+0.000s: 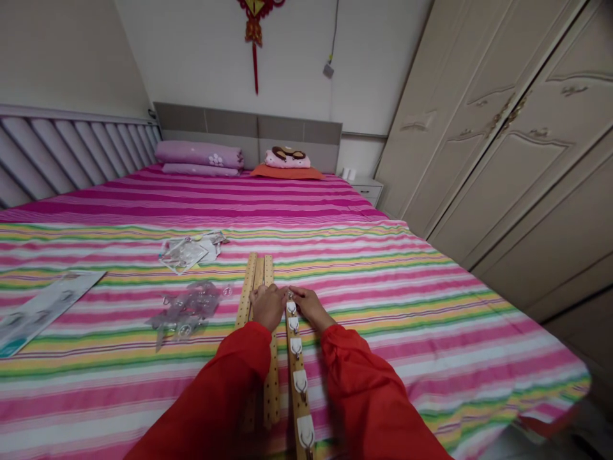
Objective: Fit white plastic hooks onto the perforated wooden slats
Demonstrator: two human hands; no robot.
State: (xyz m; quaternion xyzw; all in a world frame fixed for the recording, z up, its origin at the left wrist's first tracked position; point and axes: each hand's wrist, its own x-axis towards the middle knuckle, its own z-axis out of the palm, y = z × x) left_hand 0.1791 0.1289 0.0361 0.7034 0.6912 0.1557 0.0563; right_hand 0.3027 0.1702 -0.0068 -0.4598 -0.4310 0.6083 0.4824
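Two perforated wooden strips lie side by side on the striped bedspread. A third wooden strip lies just to their right and carries several white hooks. My left hand rests closed on the strips near the top of the hooked one. My right hand is pinched at the far end of the hooked strip, where a small metal-looking hook shows between the fingers. Both arms wear red sleeves.
Clear plastic bags of small parts lie left of the strips, with opened white packaging behind them. A flat printed card is at the far left. Pillows sit at the headboard; a cream wardrobe stands to the right.
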